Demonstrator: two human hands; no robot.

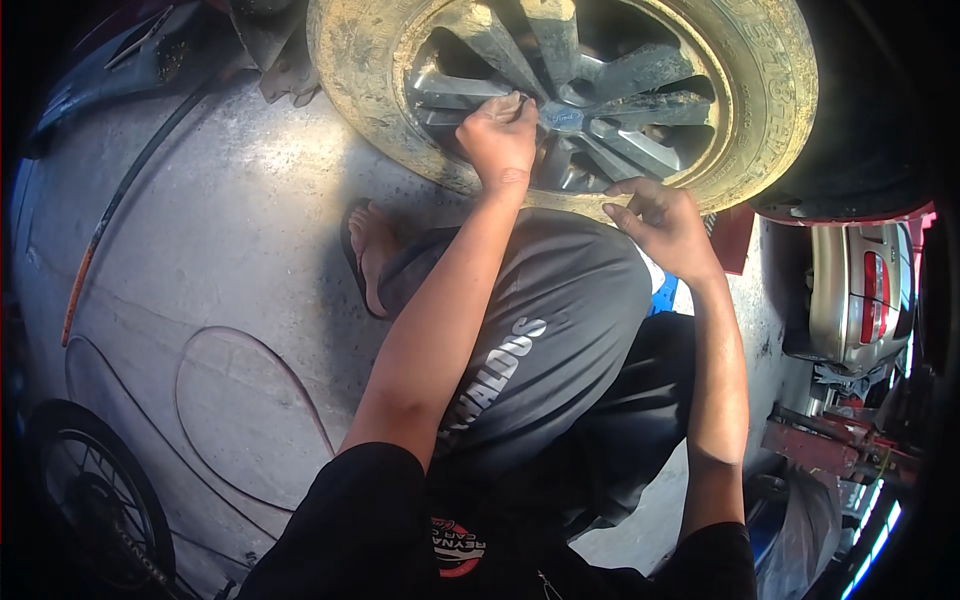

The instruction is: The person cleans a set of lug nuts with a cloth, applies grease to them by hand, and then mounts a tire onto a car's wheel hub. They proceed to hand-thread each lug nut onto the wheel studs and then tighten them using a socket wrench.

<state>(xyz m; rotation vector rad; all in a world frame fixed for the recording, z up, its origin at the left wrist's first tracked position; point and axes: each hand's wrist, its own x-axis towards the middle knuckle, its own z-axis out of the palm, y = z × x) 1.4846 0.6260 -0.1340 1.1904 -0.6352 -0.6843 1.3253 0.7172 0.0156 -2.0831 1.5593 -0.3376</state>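
Head view: a round, mud-caked wheel with grey metal spokes (pixel 568 112) fills the top centre. The left hand (pixel 497 140) bunches its fingers together at the spokes, grip unclear; the right hand (pixel 662 228), thumb and forefinger apart, meets the lower edge. Grey concrete floor (pixel 235 215) spreads left.

Pale block letters run along the leg of the person's dark trousers (pixel 575 310), and more lettering sits in the round red-and-white print (pixel 458 547) on the black shirt (pixel 350 525). Raised characters mark the muddy tyre's sidewall (pixel 770 95), script fills the wheel's blue centre cap (pixel 566 118), and light letters edge a spoked wheel (pixel 97 500).
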